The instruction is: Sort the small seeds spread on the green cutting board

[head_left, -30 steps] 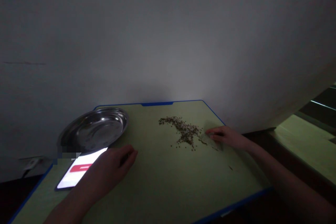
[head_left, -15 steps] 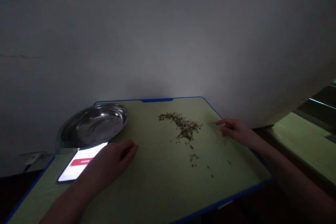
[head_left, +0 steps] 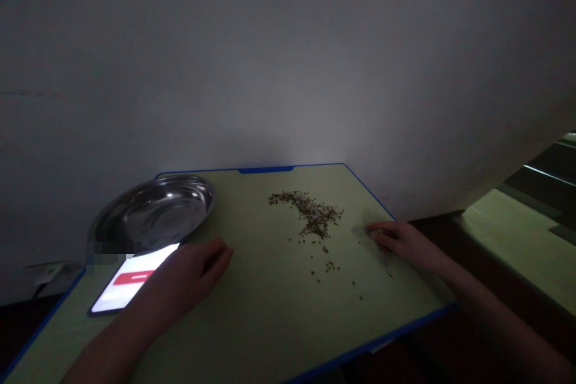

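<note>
A pile of small dark seeds point(head_left: 312, 216) lies on the pale green table point(head_left: 270, 306), with a few loose grains point(head_left: 330, 265) trailing toward me. My right hand point(head_left: 402, 241) rests flat on the table just right of the pile, fingers stretched toward it and holding nothing. My left hand point(head_left: 191, 273) lies palm down with loosely curled fingers, partly over a lit phone point(head_left: 130, 282). Behind the phone sits an empty steel plate point(head_left: 153, 211).
A grey wall point(head_left: 288, 60) stands right behind the table. The table has a blue rim point(head_left: 369, 345) at its near edge. A second green surface point(head_left: 517, 246) lies lower at the right, past a dark gap. The scene is dim.
My right hand swept back from the pile's right side, dragging a few seeds toward me, then settled on the table a little nearer. My left hand stayed on the phone.
</note>
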Tool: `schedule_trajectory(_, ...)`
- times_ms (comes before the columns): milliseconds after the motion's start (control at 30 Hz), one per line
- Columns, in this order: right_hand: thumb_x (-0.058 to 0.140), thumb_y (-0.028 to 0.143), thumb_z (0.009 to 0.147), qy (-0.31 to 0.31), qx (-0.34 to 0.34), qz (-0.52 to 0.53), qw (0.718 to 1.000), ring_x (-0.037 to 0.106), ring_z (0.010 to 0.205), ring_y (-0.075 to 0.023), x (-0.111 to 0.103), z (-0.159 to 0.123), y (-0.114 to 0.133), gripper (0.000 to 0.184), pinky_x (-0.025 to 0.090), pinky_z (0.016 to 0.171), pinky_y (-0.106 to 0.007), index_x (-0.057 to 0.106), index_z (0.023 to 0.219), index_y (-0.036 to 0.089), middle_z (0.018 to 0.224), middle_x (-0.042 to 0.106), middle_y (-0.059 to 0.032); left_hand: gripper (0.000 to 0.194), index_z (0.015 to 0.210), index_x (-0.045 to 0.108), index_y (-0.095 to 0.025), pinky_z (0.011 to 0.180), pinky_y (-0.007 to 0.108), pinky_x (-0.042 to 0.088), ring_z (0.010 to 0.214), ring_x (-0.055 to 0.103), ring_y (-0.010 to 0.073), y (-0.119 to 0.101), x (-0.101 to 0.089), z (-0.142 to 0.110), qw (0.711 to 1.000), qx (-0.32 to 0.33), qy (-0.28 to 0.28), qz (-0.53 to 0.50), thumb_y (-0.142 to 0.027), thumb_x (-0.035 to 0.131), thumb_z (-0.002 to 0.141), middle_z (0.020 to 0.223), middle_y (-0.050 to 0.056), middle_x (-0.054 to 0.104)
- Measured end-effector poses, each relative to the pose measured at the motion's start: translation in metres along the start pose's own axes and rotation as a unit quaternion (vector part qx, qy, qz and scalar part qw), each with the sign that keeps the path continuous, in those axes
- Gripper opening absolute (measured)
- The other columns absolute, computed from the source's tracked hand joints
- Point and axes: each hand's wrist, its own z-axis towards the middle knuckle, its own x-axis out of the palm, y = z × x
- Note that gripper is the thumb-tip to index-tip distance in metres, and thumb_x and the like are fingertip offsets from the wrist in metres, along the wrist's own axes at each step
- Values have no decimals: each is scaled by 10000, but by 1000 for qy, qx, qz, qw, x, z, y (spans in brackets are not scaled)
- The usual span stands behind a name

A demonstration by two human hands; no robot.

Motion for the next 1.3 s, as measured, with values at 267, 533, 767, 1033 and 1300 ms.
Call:
schedule_trajectory(267, 487, 338, 819, 9, -25, 24, 999, 591, 557, -187, 41, -2, 55, 388, 440, 560, -298, 692, 1061, 115, 622, 677, -49, 405, 712, 541, -182, 551, 268, 319, 576, 540, 150, -4, -2, -3, 1000, 6, 4, 9, -445, 294, 895, 625, 11, 563)
schedule_trajectory(533, 493, 301, 818, 29, -56, 54, 997, 615, 577, -180, 64, 4, 100, 344, 442, 547, -278, 693, 1036, 126, 646, 689, -46, 383, 700, 526, -186, 543, 271, 298, 567, 525, 148, -2, 0, -3, 1000, 7, -2, 11, -429, 305, 898, 617, 10, 553)
schedule_trajectory(767, 464, 412, 819, -15, -65, 47, 997, 585, 541, -184, 33, 14, 80, 434, 433, 543, -295, 677, 1056, 117, 573, 650, -21, 367, 704, 522, -187, 550, 270, 287, 581, 516, 142, -3, 0, -6, 1000, 17, -8, 12, -408, 305, 901, 631, 11, 558)
schedule_trajectory(1033, 461, 380, 789, -112, 10, -5, 994, 558, 499, -182, -7, 50, 10, 408, 425, 513, -300, 702, 986, 115, 536, 636, -18, 374, 671, 480, -188, 544, 277, 282, 565, 508, 148, -2, 1, -3, 1000, 9, 1, 14, -426, 294, 891, 604, 7, 524)
schedule_trajectory(1300, 486, 400, 803, -55, -4, 15, 998, 595, 543, -194, 17, 30, 34, 416, 445, 560, -306, 706, 1003, 108, 574, 660, -29, 391, 715, 525, -189, 569, 288, 314, 610, 538, 163, -3, 0, -2, 1000, -6, 19, 6, -440, 284, 894, 653, 18, 561)
